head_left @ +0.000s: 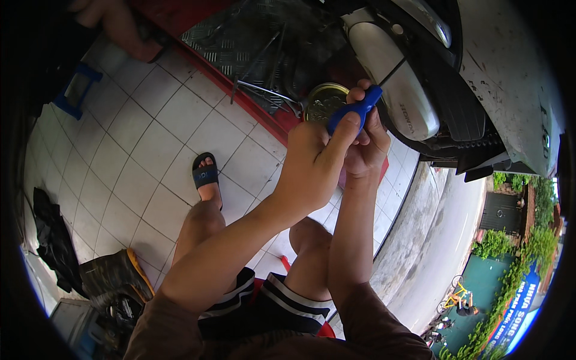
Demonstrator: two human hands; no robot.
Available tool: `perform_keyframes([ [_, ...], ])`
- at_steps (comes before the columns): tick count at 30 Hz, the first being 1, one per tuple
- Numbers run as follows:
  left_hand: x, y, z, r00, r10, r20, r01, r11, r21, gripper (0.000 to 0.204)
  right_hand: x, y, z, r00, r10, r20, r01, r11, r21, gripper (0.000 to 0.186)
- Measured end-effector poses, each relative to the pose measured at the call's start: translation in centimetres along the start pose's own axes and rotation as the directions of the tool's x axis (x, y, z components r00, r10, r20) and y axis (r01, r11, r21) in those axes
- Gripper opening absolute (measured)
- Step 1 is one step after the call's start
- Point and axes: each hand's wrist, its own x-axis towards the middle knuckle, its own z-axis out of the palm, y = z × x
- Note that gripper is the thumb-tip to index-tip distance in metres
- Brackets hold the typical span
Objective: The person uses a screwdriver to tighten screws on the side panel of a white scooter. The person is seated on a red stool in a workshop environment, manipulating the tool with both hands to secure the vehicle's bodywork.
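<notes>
The blue-handled screwdriver (355,111) is gripped by both the left hand (315,162) and the right hand (365,144), its shaft pointing up to the silver scooter cover (390,78). A round tin (324,101) sits just left; the tiled floor (144,150) lies open below.

A long blue sign (515,318) with pale lettering stood at the lower right edge, perhaps a shopfront banner.

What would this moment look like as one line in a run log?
left hand: grips blue-handled screwdriver | right hand: steadies it | tip: at silver scooter cover
</notes>
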Motion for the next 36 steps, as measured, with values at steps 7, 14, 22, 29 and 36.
perform_keyframes([
  [7, 0.3, 0.2, 0.1, 0.87, 0.492, -0.019, -0.39, 0.712, 0.585, 0.049, -0.2, -0.1, 0.6, 0.969, -0.106, -0.223, 0.052, 0.971, -0.234, 0.047],
  [14, -0.3, 1.1, -0.1, 0.835, 0.548, 0.053, -0.418, 0.569, 0.708, 0.05, -0.8, -1.4, 0.5, 0.953, -0.117, -0.281, 0.047, 0.969, -0.244, 0.035],
  [22, -0.4, -1.1, 1.4, 0.991, 0.133, -0.005, -0.129, 0.968, 0.215, 0.039, -1.8, -0.8, 0.0, 0.973, -0.058, -0.223, 0.001, 0.969, -0.246, 0.048],
  [29, 0.1, -0.3, 0.5, 0.986, -0.139, 0.097, 0.146, 0.987, -0.07, 0.034, -1.2, -1.2, 0.2, 0.99, -0.032, -0.14, 0.013, 0.99, -0.138, 0.04],
  [36, 0.1, -0.5, 0.3, 0.948, 0.312, 0.067, -0.305, 0.823, 0.479, 0.029, -0.8, -1.1, 1.2, 0.967, -0.061, -0.248, 0.003, 0.974, -0.226, 0.038],
])
